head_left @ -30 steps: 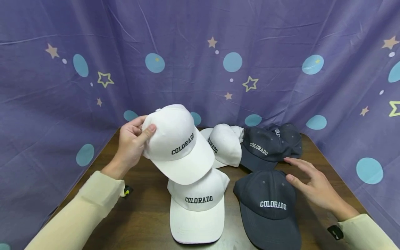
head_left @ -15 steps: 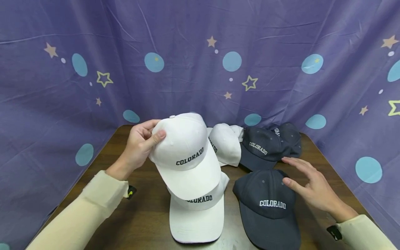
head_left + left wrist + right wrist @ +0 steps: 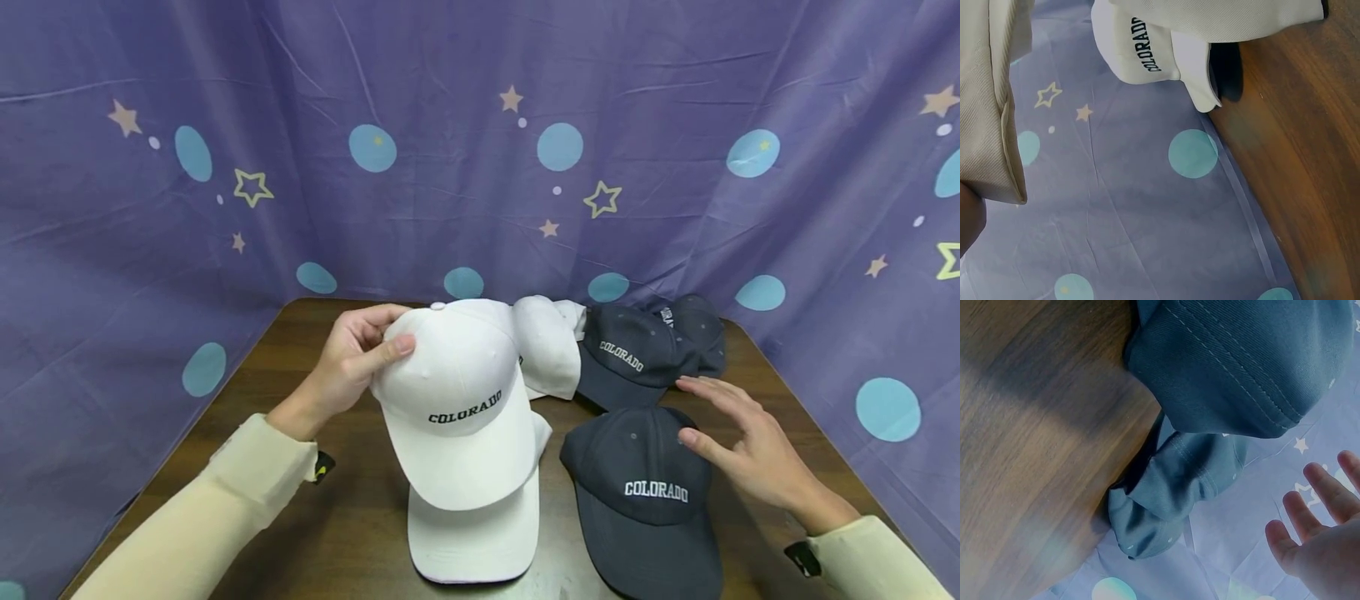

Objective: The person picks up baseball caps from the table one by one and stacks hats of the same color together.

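White cap (image 3: 453, 375) found near mid-frame in the head view, over the lower cap (image 3: 474, 542), also white, whose brim projects at 6 o'clock. Contact between the two cannot be confirmed.

Left grip (image 3: 348, 367): curled onto the white cap's crown at about 10 o'clock, thumb outside, other fingertips out of sight behind it. Right grip (image 3: 750, 452): fingers extended, holding nothing, at 2 o'clock from the dark cap (image 3: 645, 500); whether its thumb touches that cap is unclear.

Also on the counter (image 3: 360, 492), clocked from the white cap: dark cap at 4, back white cap (image 3: 547, 346) at 2, two back dark caps (image 3: 652, 354) between 2 and 3.

Step in hand, as judged: stacking — the white cap being fitted over the lower one. Lettering sits slightly askew, rising toward 2 o'clock. Next move calls for squaring the brims, seating crown on crown, then releasing — the right grip is free to steady.
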The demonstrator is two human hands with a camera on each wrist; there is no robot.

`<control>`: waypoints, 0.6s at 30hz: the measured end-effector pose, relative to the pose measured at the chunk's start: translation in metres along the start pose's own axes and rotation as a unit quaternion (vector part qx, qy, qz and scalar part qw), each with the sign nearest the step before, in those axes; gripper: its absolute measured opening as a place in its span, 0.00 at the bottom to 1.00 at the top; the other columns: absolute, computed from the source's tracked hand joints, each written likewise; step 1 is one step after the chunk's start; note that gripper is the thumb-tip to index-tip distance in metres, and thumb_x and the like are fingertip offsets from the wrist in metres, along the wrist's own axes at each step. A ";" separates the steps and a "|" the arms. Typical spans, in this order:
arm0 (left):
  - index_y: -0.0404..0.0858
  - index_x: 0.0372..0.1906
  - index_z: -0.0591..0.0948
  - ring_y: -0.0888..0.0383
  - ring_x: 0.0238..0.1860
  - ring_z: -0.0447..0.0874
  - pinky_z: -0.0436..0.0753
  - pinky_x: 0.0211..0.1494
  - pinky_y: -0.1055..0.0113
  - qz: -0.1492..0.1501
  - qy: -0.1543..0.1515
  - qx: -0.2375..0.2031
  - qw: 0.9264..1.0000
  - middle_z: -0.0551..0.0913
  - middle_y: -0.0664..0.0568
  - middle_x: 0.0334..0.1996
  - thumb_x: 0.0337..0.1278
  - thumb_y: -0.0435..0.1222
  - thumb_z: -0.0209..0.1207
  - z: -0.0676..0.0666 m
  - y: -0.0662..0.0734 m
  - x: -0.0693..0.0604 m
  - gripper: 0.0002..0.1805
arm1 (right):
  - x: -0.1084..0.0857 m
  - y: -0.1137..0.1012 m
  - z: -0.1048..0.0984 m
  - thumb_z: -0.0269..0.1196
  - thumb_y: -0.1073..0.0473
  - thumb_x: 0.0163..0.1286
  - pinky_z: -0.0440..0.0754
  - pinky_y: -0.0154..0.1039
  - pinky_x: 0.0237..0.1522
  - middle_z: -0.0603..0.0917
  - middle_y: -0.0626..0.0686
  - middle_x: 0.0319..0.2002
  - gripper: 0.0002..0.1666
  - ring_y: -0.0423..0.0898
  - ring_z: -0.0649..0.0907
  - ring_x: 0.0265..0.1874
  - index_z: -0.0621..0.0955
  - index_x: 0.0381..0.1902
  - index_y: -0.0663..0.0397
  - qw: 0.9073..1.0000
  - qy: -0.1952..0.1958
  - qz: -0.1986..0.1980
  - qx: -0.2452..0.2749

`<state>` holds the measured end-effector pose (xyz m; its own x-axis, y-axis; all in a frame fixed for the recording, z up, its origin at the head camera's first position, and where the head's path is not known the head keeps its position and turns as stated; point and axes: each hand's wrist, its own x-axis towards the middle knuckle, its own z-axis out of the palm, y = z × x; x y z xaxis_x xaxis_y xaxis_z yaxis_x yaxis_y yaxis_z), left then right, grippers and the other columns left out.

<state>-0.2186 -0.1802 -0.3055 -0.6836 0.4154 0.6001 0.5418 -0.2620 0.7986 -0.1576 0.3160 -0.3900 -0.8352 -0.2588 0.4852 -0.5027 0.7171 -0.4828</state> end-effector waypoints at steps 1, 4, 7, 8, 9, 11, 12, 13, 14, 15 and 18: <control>0.36 0.49 0.86 0.61 0.33 0.89 0.87 0.33 0.68 0.001 -0.007 -0.003 1.000 0.90 0.49 0.37 0.64 0.20 0.56 0.001 -0.001 0.000 0.16 | 0.000 0.000 0.000 0.74 0.61 0.63 0.58 0.25 0.62 0.72 0.49 0.70 0.41 0.34 0.63 0.72 0.74 0.72 0.36 1.000 0.000 0.000 0.001; 0.37 0.50 0.86 0.61 0.33 0.89 0.87 0.32 0.68 -0.003 -0.027 -0.009 1.000 0.90 0.50 0.38 0.64 0.21 0.56 0.003 -0.003 -0.001 0.16 | 0.000 0.000 0.000 0.74 0.62 0.62 0.57 0.25 0.63 0.73 0.49 0.70 0.41 0.32 0.62 0.72 0.74 0.72 0.36 1.000 0.000 0.000 0.004; 0.37 0.51 0.86 0.60 0.33 0.90 0.87 0.32 0.67 -0.013 -0.043 -0.008 0.999 0.91 0.50 0.39 0.64 0.22 0.57 0.005 -0.003 -0.003 0.15 | 0.000 0.000 0.000 0.74 0.62 0.63 0.57 0.26 0.63 0.72 0.49 0.71 0.41 0.32 0.62 0.72 0.75 0.72 0.36 1.000 0.001 0.001 0.004; 0.37 0.51 0.86 0.60 0.33 0.90 0.87 0.31 0.67 -0.017 -0.049 -0.006 0.999 0.90 0.49 0.39 0.64 0.22 0.58 0.006 -0.003 -0.003 0.15 | 0.000 0.000 0.000 0.74 0.62 0.63 0.57 0.27 0.63 0.72 0.49 0.71 0.41 0.32 0.62 0.72 0.75 0.72 0.36 1.000 0.001 0.002 0.004; 0.36 0.51 0.86 0.59 0.33 0.90 0.87 0.31 0.66 -0.021 -0.053 -0.003 0.998 0.90 0.49 0.39 0.64 0.23 0.58 0.007 -0.003 -0.004 0.15 | 0.000 -0.001 0.001 0.74 0.62 0.63 0.57 0.28 0.64 0.72 0.48 0.71 0.41 0.33 0.62 0.72 0.74 0.72 0.35 1.000 0.001 0.003 0.004; 0.33 0.51 0.85 0.59 0.33 0.90 0.88 0.31 0.65 -0.021 -0.064 0.002 0.998 0.90 0.49 0.39 0.65 0.24 0.59 0.008 -0.003 -0.005 0.13 | 0.000 -0.001 0.001 0.74 0.62 0.63 0.58 0.29 0.64 0.72 0.48 0.71 0.41 0.33 0.62 0.72 0.74 0.72 0.35 1.000 0.001 0.004 0.005; 0.31 0.51 0.85 0.58 0.33 0.90 0.88 0.31 0.65 -0.020 -0.069 0.004 0.997 0.90 0.48 0.39 0.65 0.24 0.59 0.009 -0.004 -0.005 0.12 | 0.000 -0.001 0.001 0.74 0.62 0.63 0.58 0.30 0.64 0.72 0.48 0.71 0.41 0.33 0.62 0.72 0.74 0.72 0.35 1.000 0.000 0.004 0.005; 0.29 0.51 0.84 0.58 0.33 0.90 0.88 0.31 0.65 -0.018 -0.073 0.005 0.997 0.90 0.48 0.39 0.65 0.25 0.59 0.009 -0.004 -0.005 0.12 | 0.001 -0.001 0.001 0.74 0.62 0.63 0.58 0.30 0.65 0.72 0.48 0.71 0.41 0.33 0.62 0.73 0.75 0.72 0.35 1.000 0.000 0.004 0.006; 0.27 0.50 0.83 0.58 0.33 0.90 0.88 0.31 0.64 -0.018 -0.077 0.005 0.997 0.90 0.48 0.39 0.65 0.25 0.59 0.010 -0.005 -0.005 0.11 | 0.001 -0.001 0.000 0.74 0.62 0.63 0.57 0.30 0.65 0.73 0.48 0.71 0.41 0.33 0.62 0.73 0.75 0.72 0.35 1.000 0.000 0.003 0.007; 0.25 0.50 0.83 0.58 0.33 0.90 0.88 0.31 0.64 -0.018 -0.079 0.006 0.997 0.90 0.48 0.39 0.66 0.26 0.60 0.010 -0.006 -0.006 0.11 | 0.001 -0.001 0.000 0.74 0.62 0.63 0.57 0.30 0.65 0.73 0.48 0.71 0.41 0.34 0.62 0.73 0.75 0.72 0.36 1.000 0.000 0.002 0.009; 0.21 0.49 0.81 0.57 0.34 0.90 0.88 0.31 0.64 -0.020 -0.085 0.004 0.996 0.90 0.48 0.39 0.66 0.27 0.61 0.012 -0.008 -0.007 0.13 | 0.002 -0.001 0.001 0.74 0.62 0.63 0.58 0.32 0.66 0.73 0.48 0.71 0.41 0.34 0.62 0.73 0.75 0.72 0.36 1.000 -0.002 0.002 0.010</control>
<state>-0.2121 -0.1708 -0.3166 -0.6120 0.5668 0.5516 0.5207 -0.2361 0.8204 -0.1585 0.3144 -0.3889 -0.8384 -0.2576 0.4803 -0.5029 0.7053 -0.4997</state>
